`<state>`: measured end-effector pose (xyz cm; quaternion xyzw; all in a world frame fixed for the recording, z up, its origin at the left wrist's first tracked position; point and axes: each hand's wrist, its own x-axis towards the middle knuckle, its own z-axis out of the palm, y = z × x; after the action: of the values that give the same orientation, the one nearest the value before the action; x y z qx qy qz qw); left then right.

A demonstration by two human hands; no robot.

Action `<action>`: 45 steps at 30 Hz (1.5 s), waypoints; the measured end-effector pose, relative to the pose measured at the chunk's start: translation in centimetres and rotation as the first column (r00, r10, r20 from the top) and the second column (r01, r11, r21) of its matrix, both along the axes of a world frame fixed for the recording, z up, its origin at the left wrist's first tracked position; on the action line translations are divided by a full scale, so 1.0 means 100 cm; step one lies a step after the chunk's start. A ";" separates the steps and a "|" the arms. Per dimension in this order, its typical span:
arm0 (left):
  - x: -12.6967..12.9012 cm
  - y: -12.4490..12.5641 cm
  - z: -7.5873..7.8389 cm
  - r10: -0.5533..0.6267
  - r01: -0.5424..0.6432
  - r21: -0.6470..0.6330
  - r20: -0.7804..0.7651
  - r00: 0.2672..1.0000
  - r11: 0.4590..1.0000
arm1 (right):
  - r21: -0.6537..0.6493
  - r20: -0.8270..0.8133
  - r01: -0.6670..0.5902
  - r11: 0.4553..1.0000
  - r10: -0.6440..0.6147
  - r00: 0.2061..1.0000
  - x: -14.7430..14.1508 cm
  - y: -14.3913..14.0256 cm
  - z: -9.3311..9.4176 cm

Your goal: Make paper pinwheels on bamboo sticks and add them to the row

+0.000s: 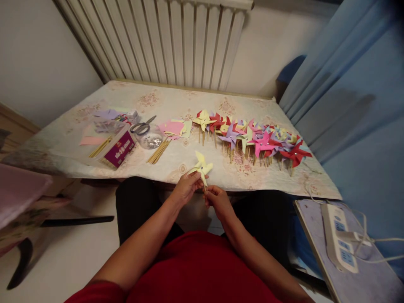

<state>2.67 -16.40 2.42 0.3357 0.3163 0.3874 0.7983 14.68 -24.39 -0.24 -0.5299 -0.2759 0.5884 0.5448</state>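
A pale yellow paper pinwheel (pixel 201 166) is held up over the near edge of the table (pixel 94 105). My left hand (pixel 186 187) pinches it from the left at its centre. My right hand (pixel 217 200) grips just below it, where its stick would be; the stick itself is hidden by the fingers. Several finished pinwheels (pixel 252 136) in yellow, red, pink and purple lie in a row on the table's right half, sticks pointing toward me.
Left of the row lie coloured paper sheets (pixel 173 127), loose wooden sticks (pixel 158 151), a clear bowl of small silver bits (pixel 151 138) with scissors (pixel 142 126) on it, and a purple box (pixel 121 149). A power strip (pixel 339 242) rests on a board at the right. A radiator (pixel 164 42) stands behind.
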 end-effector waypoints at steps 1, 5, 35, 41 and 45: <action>0.000 0.000 0.001 0.002 -0.002 0.002 0.000 1.000 1.000 | -0.001 0.005 0.000 1.000 0.000 1.000 -0.001 0.000 0.001; -0.001 -0.001 0.007 0.002 -0.002 0.025 0.002 1.000 1.000 | 0.012 0.036 -0.017 1.000 0.016 0.999 -0.002 -0.002 0.006; 0.004 -0.011 0.025 0.025 -0.030 0.089 0.053 0.998 0.996 | 0.119 -0.458 -0.045 0.992 0.095 0.884 -0.010 -0.012 0.068; 0.008 -0.014 0.023 -0.011 0.005 0.103 0.054 0.998 0.995 | 0.190 -0.493 -0.057 0.980 0.145 0.858 -0.012 -0.011 0.066; 0.010 -0.016 0.023 -0.016 0.010 0.113 0.051 0.999 0.994 | 0.214 -0.503 -0.059 0.975 0.162 0.849 -0.013 -0.011 0.064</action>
<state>3.67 -17.96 4.72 0.3720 0.2708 0.4080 0.7886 13.42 -25.50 6.17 -0.2807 -0.2046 0.7104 0.6121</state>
